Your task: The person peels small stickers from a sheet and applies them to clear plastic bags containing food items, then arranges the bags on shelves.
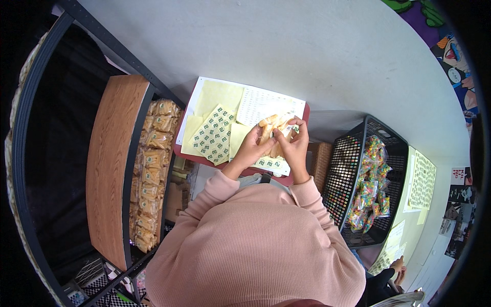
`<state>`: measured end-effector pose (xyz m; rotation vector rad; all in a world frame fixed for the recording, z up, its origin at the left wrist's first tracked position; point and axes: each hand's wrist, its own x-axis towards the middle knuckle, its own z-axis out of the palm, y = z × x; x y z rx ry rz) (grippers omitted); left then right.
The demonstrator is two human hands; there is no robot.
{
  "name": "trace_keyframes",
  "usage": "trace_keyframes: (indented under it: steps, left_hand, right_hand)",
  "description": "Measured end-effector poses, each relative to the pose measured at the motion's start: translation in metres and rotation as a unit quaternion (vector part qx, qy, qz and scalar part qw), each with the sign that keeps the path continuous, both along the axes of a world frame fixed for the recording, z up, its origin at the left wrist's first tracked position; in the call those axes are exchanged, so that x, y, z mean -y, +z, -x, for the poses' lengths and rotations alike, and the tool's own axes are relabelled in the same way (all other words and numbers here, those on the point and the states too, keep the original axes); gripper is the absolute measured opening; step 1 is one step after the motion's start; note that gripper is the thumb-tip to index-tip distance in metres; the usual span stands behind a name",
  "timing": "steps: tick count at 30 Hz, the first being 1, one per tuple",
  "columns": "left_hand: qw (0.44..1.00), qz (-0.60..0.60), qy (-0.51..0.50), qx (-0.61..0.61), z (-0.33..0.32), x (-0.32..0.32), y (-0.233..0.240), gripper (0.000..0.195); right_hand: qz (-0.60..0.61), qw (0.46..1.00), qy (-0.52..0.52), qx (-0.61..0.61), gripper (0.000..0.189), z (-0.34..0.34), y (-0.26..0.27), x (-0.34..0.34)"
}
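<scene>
Both of my hands hold a clear plastic bag of pale stick-shaped snacks [273,124] above a small red table [179,150]. My left hand [253,147] grips the bag's left side, and my right hand [293,142] has its right side. The two thumbs meet on the front of the bag, over a small dark mark. Beneath lie yellow sticker sheets [215,134] printed with green logos. A white sheet with rows of small print [255,107] lies behind the bag. Another strip of stickers [268,163] shows below my hands, partly covered.
Left, a metal rack with a wood-grain shelf [111,169] holds rows of bagged snacks [155,165]. At right stands a black plastic basket [399,153] with bags of colourful candy [370,188]. Beyond it, another person's hands [399,266] are at a table with sticker sheets [422,180].
</scene>
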<state>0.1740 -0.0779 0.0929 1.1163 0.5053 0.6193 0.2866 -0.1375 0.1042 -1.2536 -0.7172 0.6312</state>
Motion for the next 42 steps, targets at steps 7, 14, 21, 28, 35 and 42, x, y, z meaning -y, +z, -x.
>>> trace_keyframes:
  steps: [7, 14, 21, 28, 35, 42]
  left_hand:
    - [0.999, -0.030, -0.030, -0.009, 0.002, 0.002, 0.005, 0.052]
    - [1.000, 0.006, -0.015, -0.002, 0.002, 0.002, 0.006, 0.052]
    - [0.999, 0.029, 0.033, -0.002, 0.000, 0.001, 0.004, 0.042]
    - [0.997, 0.039, 0.059, -0.026, -0.001, 0.007, -0.001, 0.042]
    - [1.000, 0.009, 0.027, 0.004, 0.001, 0.026, -0.009, 0.056]
    - [0.993, -0.001, 0.102, -0.062, 0.028, 0.049, -0.028, 0.059]
  right_hand:
    - [-0.031, 0.998, -0.018, -0.056, 0.027, 0.000, -0.002, 0.000]
    - [0.009, 0.986, 0.023, -0.163, 0.021, -0.009, 0.004, 0.003]
    - [-0.008, 0.990, 0.123, -0.068, 0.043, -0.008, 0.003, 0.012]
    - [-0.004, 0.976, 0.183, -0.117, 0.043, -0.016, 0.006, 0.019]
    - [0.023, 0.980, 0.157, -0.123, 0.035, -0.021, -0.006, 0.019]
    - [0.047, 0.961, 0.248, -0.111, 0.032, -0.008, -0.027, 0.017]
